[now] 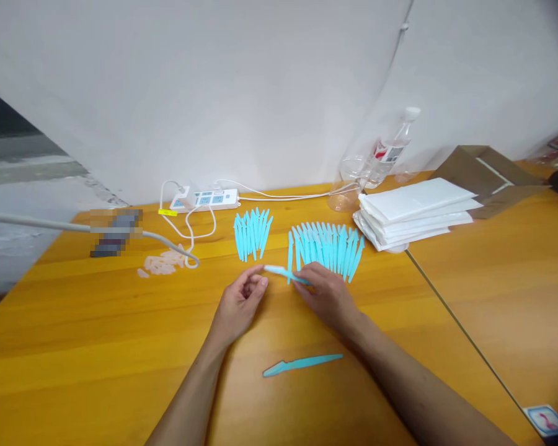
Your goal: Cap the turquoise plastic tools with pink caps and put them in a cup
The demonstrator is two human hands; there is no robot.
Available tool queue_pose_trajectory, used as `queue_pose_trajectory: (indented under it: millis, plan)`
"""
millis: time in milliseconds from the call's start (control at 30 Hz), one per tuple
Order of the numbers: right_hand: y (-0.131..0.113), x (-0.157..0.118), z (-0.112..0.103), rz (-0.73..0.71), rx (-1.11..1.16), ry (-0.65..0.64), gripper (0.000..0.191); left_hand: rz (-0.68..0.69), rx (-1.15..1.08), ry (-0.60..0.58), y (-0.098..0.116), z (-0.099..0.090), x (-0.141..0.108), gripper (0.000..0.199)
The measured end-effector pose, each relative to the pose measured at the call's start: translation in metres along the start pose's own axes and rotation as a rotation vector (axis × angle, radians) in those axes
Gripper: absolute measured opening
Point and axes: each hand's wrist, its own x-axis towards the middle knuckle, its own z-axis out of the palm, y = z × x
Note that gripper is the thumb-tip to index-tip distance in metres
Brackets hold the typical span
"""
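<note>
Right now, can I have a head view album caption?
Blue tool in the right hand's grip, left hand close by, more blue tools behind.

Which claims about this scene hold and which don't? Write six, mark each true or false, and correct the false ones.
1. The right hand holds a blue tool that points toward the left hand. True.
2. The bottle stands farther right than the power strip. True.
3. The left hand grips the bottle. False: the bottle stands on the table, in neither hand.
4. A second blue tool lies lower in the picture than both hands. True.
5. The bottle has no cap. False: a white cap is on it.
6. Nothing is plugged into the power strip. False: a white plug sits in it.
</note>
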Motion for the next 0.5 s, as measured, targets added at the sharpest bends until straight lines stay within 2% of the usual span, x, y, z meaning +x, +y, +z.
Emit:
queue_pose_trajectory:
  millis: [100,167,233,333,500]
  plan:
    - [0.015,0.007,-0.013,0.312,-0.205,0.172,0.024,0.016,-0.043,0.055,-0.006,-0.001,0.002,0.054]
    - [0.027,0.012,-0.023,0.491,-0.332,0.144,0.032,0.011,-0.02,0.045,-0.01,-0.003,0.002,0.054]
    - [0.035,0.013,-0.03,0.595,-0.428,0.026,0.035,0.009,0.006,0.019,-0.012,-0.005,0.002,0.051]
    - [0.04,0.012,-0.037,0.636,-0.512,-0.11,0.037,0.009,0.036,-0.011,-0.012,-0.006,0.002,0.048]
    - [0.029,0.022,-0.042,0.603,-0.523,-0.1,0.036,-0.022,0.031,-0.017,-0.005,-0.004,0.0,0.046]
